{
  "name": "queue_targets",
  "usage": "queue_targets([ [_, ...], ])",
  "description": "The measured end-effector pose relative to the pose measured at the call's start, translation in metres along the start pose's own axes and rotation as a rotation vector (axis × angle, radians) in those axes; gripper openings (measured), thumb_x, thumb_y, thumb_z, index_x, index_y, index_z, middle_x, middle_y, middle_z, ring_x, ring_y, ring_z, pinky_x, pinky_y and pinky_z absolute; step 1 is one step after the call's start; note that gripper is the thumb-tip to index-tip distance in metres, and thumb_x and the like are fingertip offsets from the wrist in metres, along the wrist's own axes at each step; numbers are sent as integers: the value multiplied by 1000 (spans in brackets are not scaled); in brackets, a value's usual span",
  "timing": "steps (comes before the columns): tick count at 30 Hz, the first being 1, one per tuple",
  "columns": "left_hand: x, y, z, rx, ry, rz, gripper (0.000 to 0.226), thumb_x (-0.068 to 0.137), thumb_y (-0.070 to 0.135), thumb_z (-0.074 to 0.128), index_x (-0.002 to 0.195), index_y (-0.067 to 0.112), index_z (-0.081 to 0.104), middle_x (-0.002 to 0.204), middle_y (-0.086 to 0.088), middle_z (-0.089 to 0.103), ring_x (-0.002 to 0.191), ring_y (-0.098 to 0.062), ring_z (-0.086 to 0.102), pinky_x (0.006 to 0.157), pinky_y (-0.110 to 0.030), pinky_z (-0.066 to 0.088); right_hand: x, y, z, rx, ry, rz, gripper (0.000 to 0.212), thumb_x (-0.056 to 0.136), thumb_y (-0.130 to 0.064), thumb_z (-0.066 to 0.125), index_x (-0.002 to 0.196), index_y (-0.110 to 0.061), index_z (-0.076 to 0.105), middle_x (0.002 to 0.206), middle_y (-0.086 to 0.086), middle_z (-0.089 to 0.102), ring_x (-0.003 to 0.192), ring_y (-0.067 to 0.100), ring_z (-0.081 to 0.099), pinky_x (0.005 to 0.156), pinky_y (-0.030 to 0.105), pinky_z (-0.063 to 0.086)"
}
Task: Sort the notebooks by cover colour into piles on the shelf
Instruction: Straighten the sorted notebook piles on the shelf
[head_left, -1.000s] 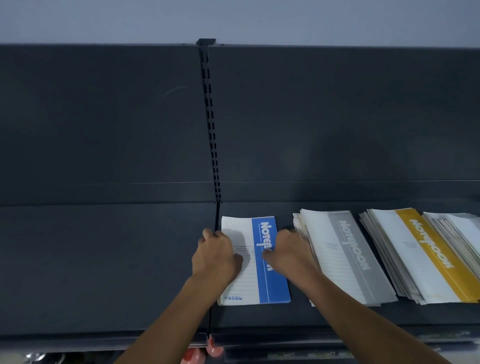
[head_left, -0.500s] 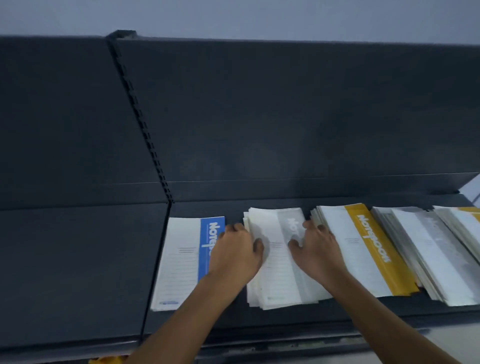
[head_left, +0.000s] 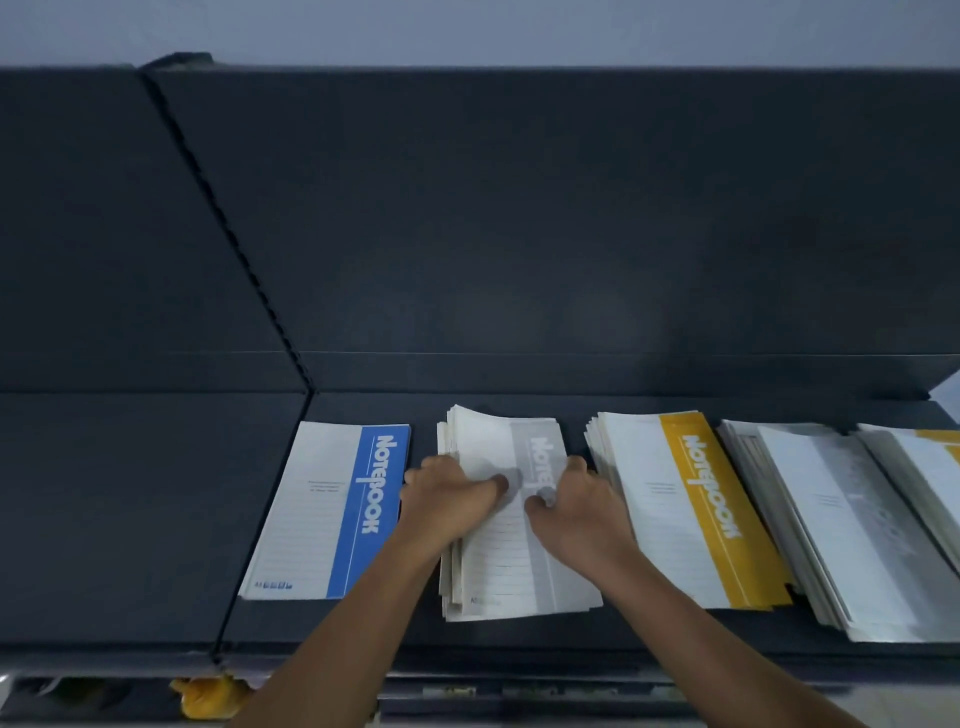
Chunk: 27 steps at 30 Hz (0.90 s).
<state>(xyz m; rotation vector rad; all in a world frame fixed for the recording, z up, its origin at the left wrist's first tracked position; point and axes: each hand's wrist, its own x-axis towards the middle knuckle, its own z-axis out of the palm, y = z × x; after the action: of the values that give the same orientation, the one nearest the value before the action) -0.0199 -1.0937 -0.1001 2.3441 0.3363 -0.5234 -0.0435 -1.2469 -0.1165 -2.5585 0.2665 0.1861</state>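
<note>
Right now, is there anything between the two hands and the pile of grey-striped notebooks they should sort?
Nothing visible. The left hand and the right hand both rest directly on the pile of grey-striped notebooks. The blue-striped notebook lies apart on the left, the yellow-striped pile on the right.

dark shelf (head_left: 156, 519), blue notebook (head_left: 332, 512) lying flat alone, grey-cover pile (head_left: 498, 571) beside it, yellow-cover pile (head_left: 691, 514) next, blurred pile (head_left: 852, 540) at right edge, possibly grey and yellow mixed
</note>
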Motion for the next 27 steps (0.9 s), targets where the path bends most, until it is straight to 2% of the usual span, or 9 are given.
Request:
queue_targets([
  [3,-4,3,-2,-110,-42,-49,76,62,51,63,125,9,50,118,-8,57,109,-26,58,87,-39,54,1,3,-4,33,-52,14,24,92,-32,58,102,-15,43,94,-1,55,86,16,57,63,29,41],
  [5,-5,2,-4,-178,-82,-29,65,73,38,67,125,9,41,111,-3,55,97,-18,60,70,-29,52,3,6,-8,122,-80,49,25,92,-31,57,102,-16,40,90,-5,52,80,10,55,57,25,41],
  [7,-9,-2,-6,-207,-83,39,53,83,29,70,123,13,38,102,3,55,89,-9,58,61,-22,46,4,5,-14,238,-127,87,28,90,-32,57,104,-15,39,90,-7,51,77,5,53,55,23,41],
  [12,-28,-10,-9,-284,5,253,39,93,26,68,111,21,34,100,9,57,87,-4,60,53,-11,45,-5,0,-31,604,-98,39,18,77,-18,59,94,-23,60,86,7,70,75,20,69,65,32,56],
  [15,-39,-11,-13,-405,62,395,38,94,20,68,107,29,34,106,17,58,95,8,59,69,-3,45,-14,-5,-39,649,81,-70,36,74,-20,60,108,-28,54,102,3,64,87,15,67,66,28,54],
  [16,-42,-10,-14,-456,74,435,41,93,17,69,111,32,34,110,19,58,100,11,57,77,-8,47,-18,-8,-40,641,160,-109,41,73,-21,61,112,-27,50,105,-2,60,90,8,64,66,24,52],
  [19,-47,-9,-19,-499,108,546,61,91,14,71,133,34,31,121,24,56,115,2,55,95,-25,48,-33,-17,-41,664,351,-211,54,76,-15,65,119,-30,37,107,-13,52,96,-3,56,68,11,49],
  [23,-50,-16,-23,-488,39,597,77,87,22,75,143,43,27,128,24,58,119,-1,57,97,-34,52,-47,-17,-34,656,412,-228,56,78,-14,65,116,-37,33,105,-16,54,96,-5,57,70,12,50],
  [27,-52,-20,-20,-508,15,591,85,81,25,74,145,50,26,129,27,58,119,5,55,94,-26,50,-54,-12,-26,736,335,-193,58,80,-13,65,119,-40,32,99,-31,59,94,-8,61,62,11,51],
])
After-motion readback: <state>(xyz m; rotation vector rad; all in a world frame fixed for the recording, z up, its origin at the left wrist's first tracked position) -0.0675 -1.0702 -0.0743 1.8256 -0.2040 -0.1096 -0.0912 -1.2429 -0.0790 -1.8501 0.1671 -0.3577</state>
